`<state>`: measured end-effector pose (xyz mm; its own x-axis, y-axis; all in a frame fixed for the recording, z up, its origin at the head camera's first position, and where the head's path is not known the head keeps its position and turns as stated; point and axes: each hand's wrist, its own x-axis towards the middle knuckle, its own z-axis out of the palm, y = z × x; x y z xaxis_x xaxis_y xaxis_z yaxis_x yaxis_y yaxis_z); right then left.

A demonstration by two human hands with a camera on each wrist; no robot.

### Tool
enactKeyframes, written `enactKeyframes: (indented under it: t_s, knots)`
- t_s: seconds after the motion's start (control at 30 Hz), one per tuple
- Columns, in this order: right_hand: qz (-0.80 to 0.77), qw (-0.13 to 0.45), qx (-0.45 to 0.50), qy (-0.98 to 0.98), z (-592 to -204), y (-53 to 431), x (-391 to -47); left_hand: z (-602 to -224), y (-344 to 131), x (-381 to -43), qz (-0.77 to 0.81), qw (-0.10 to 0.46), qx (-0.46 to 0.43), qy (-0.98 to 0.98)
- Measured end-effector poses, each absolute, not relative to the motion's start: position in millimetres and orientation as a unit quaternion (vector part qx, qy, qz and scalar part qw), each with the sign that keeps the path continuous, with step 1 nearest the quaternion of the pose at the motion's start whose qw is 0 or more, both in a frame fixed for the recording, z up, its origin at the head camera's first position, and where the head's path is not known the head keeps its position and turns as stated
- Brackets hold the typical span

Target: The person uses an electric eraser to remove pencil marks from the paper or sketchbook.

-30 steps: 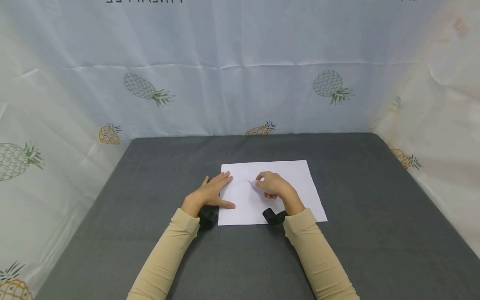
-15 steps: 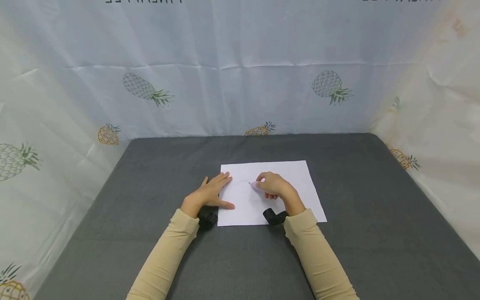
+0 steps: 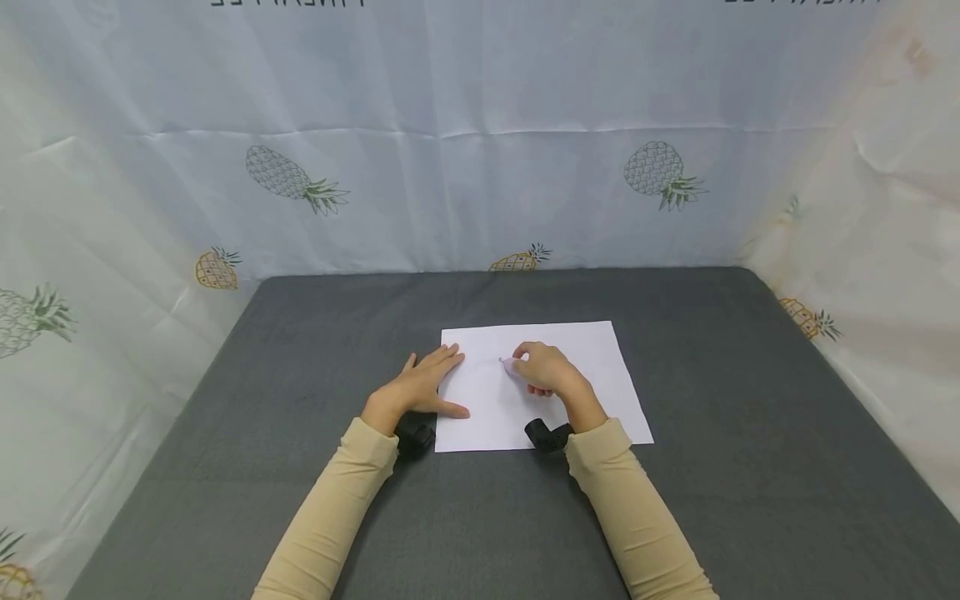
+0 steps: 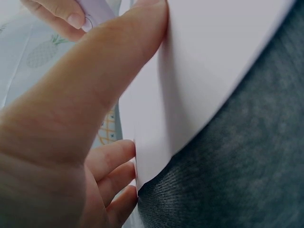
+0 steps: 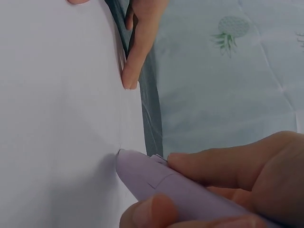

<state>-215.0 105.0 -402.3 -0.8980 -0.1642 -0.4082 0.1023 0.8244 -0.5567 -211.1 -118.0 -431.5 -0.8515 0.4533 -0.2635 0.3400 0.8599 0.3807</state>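
Observation:
A white sheet of paper (image 3: pixel 480 429) lies on the dark grey tabletop. My left hand (image 3: pixel 420 387) rests on the sheet's left side with fingers spread, its thumb (image 4: pixel 128 35) pressing the paper near the front. My right hand (image 3: pixel 551 370) pinches a lavender tapered tool (image 5: pixel 166 183) between thumb and fingers over the middle of the page. In the right wrist view, the tool's rounded nose has a small dark tip right at the paper, beside a faint short line. A small raised tab (image 5: pixel 159 159) sits on its side. Its rear end is hidden in the hand.
Black wrist cameras (image 3: pixel 550 435) are strapped under both wrists, the right one overlapping the sheet's front edge. A pale curtain (image 3: pixel 480 200) printed with pineapples hangs behind the table (image 3: pixel 337 325) and along both sides.
My right hand and the tool's tip have shifted very slightly away from me on the paper. The left hand and the sheet stay in place.

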Motion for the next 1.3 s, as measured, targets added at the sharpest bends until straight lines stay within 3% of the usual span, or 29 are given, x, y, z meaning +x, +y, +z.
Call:
enactKeyframes:
  t_s: [0.17,0.53,0.83,1.3]
  knots:
    - [-0.299,0.234,-0.019,0.925,-402,105,-214,-432,-118,-211,0.162,0.178,0.206,0.949]
    - [-0.295,0.182,-0.017,0.938,-409,102,-219,-429,-117,-210,0.163,0.178,0.203,0.949]
    - [-0.3,0.241,-0.033,0.922,-400,112,-213,-435,-113,-210,0.151,0.178,0.212,0.949]
    - [-0.286,0.259,-0.039,0.922,-391,116,-210,-434,-107,-208,0.14,0.179,0.214,0.95]
